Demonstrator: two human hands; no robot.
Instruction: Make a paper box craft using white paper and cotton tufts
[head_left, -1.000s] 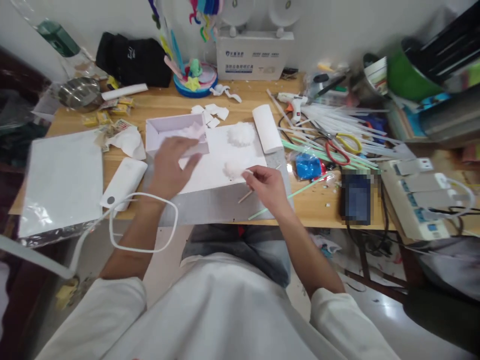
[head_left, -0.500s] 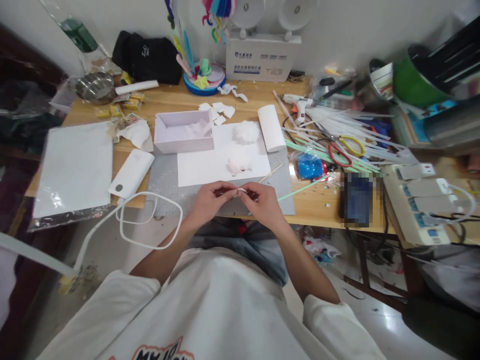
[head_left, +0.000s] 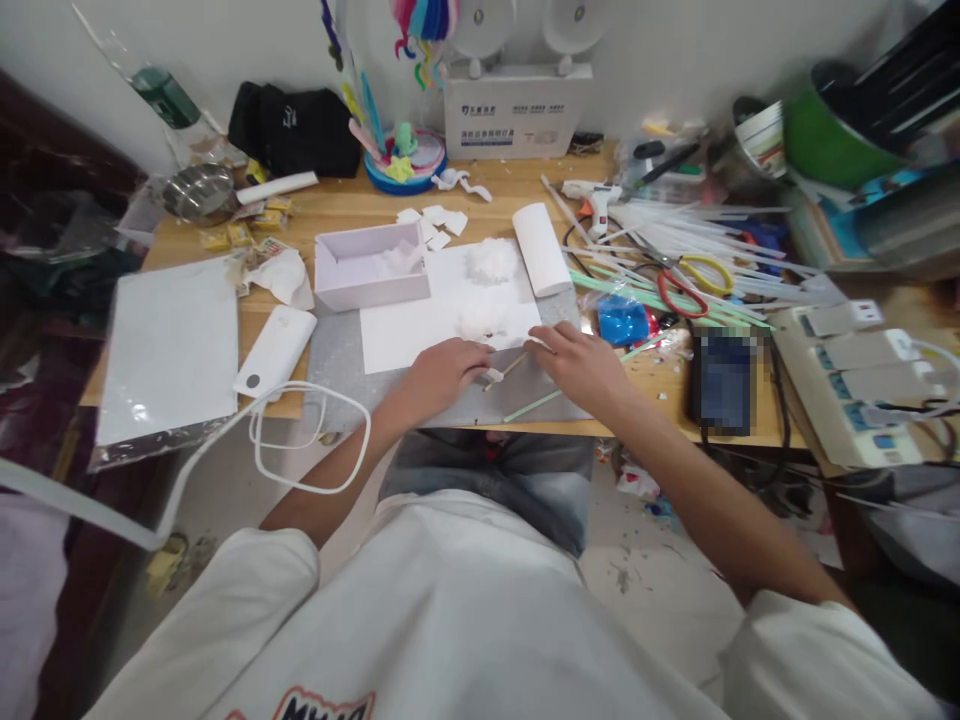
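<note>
My left hand (head_left: 448, 378) is closed, its thumb and fingertips pinching a small white piece (head_left: 493, 376) that looks soft. My right hand (head_left: 579, 365) has its fingers at the upper end of a thin wooden stick (head_left: 507, 370), which slants down towards my left fingertips. Whether the stick touches the white piece, I cannot tell. A pale green strip (head_left: 534, 405) lies below my right hand on the grey mat (head_left: 337, 345). Just beyond my hands, two fluffy white tufts (head_left: 491, 262) rest on a white paper sheet (head_left: 405, 338).
An open white box (head_left: 371, 292) and a white roll (head_left: 541, 250) stand at the back of the mat. To the right are pliers with red and yellow handles (head_left: 684, 290), many strips, a glue gun (head_left: 598, 205) and a power strip (head_left: 847, 385). A white cable (head_left: 367, 440) loops past my left forearm.
My hands have moved apart; the right went right and took hold of the wooden stick, which has shifted left and nearer. The white piece stays in my left hand.
</note>
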